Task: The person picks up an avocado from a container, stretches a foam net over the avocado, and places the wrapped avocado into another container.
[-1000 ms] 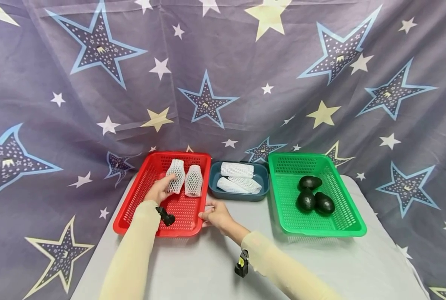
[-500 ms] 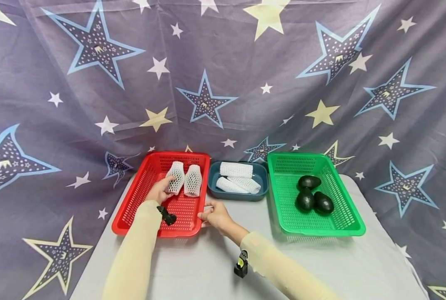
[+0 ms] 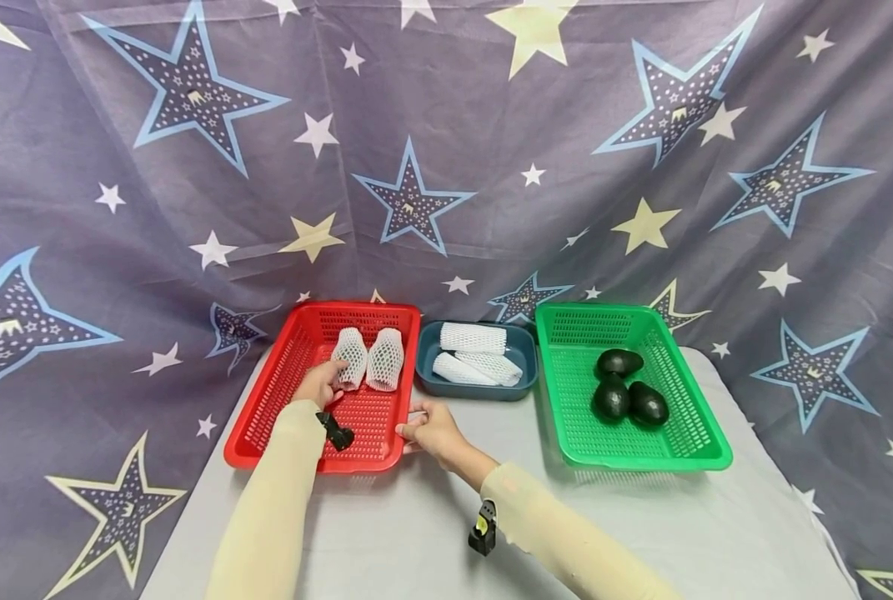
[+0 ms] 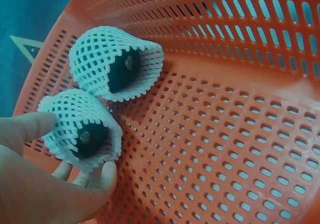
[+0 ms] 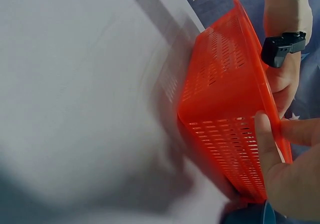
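From the head view, the red basket is standing near the far-left corner of the table. Toward its far edge, the left netted avocado and the right netted avocado are lying side by side. The left hand is gripping the left one; the right hand is pinching the basket's right rim near the front corner. By the table's far edge, a blue tray is holding white net sleeves, and a green basket is holding bare avocados.

In the left wrist view, thumb and fingers are lying on opposite sides of the net, whose open end is showing dark fruit.

In the right wrist view, the thumb is pressing the outer wall below the rim.
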Available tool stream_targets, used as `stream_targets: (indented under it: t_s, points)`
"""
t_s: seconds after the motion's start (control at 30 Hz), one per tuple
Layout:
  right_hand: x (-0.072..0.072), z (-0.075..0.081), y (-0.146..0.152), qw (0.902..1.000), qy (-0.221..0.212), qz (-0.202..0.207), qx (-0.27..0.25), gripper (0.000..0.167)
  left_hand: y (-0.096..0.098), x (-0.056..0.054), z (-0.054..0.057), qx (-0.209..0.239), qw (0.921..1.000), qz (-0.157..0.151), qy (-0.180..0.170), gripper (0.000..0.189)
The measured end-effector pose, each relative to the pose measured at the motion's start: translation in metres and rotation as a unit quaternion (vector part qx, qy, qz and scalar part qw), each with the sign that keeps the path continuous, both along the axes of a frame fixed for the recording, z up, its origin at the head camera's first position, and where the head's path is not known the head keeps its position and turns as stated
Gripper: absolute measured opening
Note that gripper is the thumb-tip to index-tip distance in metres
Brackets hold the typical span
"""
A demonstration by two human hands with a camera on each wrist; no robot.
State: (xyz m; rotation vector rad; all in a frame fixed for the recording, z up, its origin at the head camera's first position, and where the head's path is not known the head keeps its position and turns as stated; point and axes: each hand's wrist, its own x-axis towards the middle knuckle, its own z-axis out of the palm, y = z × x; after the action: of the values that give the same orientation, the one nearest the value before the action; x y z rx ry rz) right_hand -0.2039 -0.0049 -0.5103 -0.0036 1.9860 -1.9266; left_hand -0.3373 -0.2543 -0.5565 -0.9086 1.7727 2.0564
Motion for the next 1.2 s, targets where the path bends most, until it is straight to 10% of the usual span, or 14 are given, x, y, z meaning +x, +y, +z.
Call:
stream_targets:
  t_s: [0.03, 0.1, 0.2, 0.43, 0.67, 0.77, 1.0, 1.1, 1.2]
  points:
    - [0.000, -0.001, 0.000, 1.0000, -0.001, 0.000, 0.000, 0.036, 0.014, 0.020, 0.030, -0.006, 1.0000, 0.006, -0.002, 0.036]
    - [0.000, -0.001, 0.000, 1.0000, -0.003, -0.001, -0.001, 0.036, 0.017, 0.023, 0.034, -0.015, 0.9998, 0.008, -0.006, 0.043]
    - [-0.001, -0.003, 0.000, 1.0000, -0.003, 0.000, -0.001, 0.036, 0.011, 0.013, 0.022, -0.022, 0.9997, 0.002, -0.012, 0.049]
    - [-0.001, -0.001, 0.001, 1.0000, -0.001, 0.003, -0.007, 0.038, -0.031, -0.035, -0.052, 0.016, 0.9989, -0.043, 0.008, 0.040]
    - [-0.001, 0.002, 0.003, 0.9999, 0.002, 0.006, -0.010, 0.037, -0.015, -0.017, -0.023, -0.025, 0.9984, -0.051, -0.001, 0.055]
    - [-0.002, 0.000, 0.004, 0.9998, 0.013, 0.012, 0.001, 0.035, -0.018, -0.023, -0.029, -0.035, 0.9973, -0.063, 0.012, 0.061]
    - [-0.001, 0.001, 0.013, 0.9945, 0.066, 0.030, 0.076, 0.030, -0.050, -0.079, -0.098, -0.003, 0.9959, -0.062, 0.065, 0.059]
    - [-0.001, 0.004, 0.021, 0.9922, 0.080, 0.040, 0.087, 0.029, -0.045, -0.077, -0.089, -0.026, 0.9969, -0.051, 0.054, 0.058]
    - [-0.006, 0.011, 0.032, 0.9905, 0.096, 0.046, 0.088, 0.028, -0.022, -0.049, -0.043, -0.062, 0.9969, -0.030, 0.036, 0.062]
